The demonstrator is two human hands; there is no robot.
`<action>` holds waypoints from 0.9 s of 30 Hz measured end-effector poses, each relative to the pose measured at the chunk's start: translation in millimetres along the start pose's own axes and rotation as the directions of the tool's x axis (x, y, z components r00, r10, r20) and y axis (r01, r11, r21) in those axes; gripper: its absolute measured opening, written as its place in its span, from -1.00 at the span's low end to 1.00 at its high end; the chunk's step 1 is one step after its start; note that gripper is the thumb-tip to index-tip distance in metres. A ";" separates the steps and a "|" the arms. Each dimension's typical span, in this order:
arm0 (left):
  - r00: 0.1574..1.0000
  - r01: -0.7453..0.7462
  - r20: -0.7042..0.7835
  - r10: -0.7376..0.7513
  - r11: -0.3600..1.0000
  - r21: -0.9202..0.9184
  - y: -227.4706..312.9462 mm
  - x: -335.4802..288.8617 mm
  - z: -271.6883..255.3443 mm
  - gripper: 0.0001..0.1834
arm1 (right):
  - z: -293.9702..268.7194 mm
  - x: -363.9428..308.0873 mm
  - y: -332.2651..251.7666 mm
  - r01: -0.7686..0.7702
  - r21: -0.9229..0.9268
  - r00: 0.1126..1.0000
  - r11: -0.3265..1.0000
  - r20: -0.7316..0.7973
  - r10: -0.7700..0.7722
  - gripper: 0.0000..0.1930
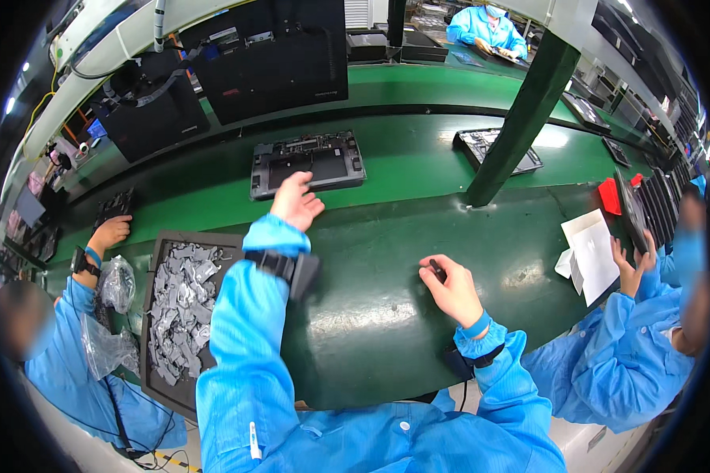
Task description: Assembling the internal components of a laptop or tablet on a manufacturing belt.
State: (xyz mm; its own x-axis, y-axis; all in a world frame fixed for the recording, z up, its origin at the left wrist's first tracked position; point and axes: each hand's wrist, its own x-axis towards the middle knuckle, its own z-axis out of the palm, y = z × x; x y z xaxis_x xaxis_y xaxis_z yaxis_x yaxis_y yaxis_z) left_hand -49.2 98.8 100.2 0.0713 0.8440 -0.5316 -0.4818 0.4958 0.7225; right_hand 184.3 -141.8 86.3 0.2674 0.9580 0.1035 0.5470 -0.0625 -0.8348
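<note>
My left hand (297,202) reaches forward over the near edge of an opened laptop base (345,164), its fingers apart and nothing in them. Whether the fingertips touch the base, I cannot tell. The base lies flat with its inner parts showing. Farther right and nearer to me, my right hand (455,293) is closed around a small black stick-like tool (438,270); most of the tool is hidden in the fingers. That hand is over the dark green table (355,260).
A black tray (155,276) of grey cut pieces (185,307) lies left of my left arm. A green post (521,126) rises at right, by another laptop base (476,144). White papers (594,256) lie farther right. Co-workers' hands (112,231) work on both sides.
</note>
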 end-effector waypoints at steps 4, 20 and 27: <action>0.518 -0.709 0.762 0.388 0.694 0.128 -11.7 -121.9 26.0 -0.74 | 9.2 18.7 20.6 0.050 -0.067 0.997 0.997 -0.060 -0.054 -0.81; -0.248 -0.966 0.554 0.795 -0.243 -0.085 -62.0 -256.5 35.0 -0.70 | 30.3 30.2 37.2 0.127 -0.130 0.989 0.983 -0.059 -0.136 -0.87; -0.218 -0.975 0.559 0.800 -0.161 -0.151 -70.1 -252.9 45.1 -0.73 | 19.0 22.1 28.0 0.069 -0.102 0.995 0.992 -0.057 -0.075 -0.88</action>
State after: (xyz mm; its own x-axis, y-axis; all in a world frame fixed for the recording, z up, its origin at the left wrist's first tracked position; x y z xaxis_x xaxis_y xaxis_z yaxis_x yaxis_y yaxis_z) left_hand 6.0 -140.2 203.9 0.0875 0.3268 0.9410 -0.1241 -0.9337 0.3358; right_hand 190.4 -117.1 54.9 0.2705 0.9423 0.1970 0.6425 -0.0243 -0.7659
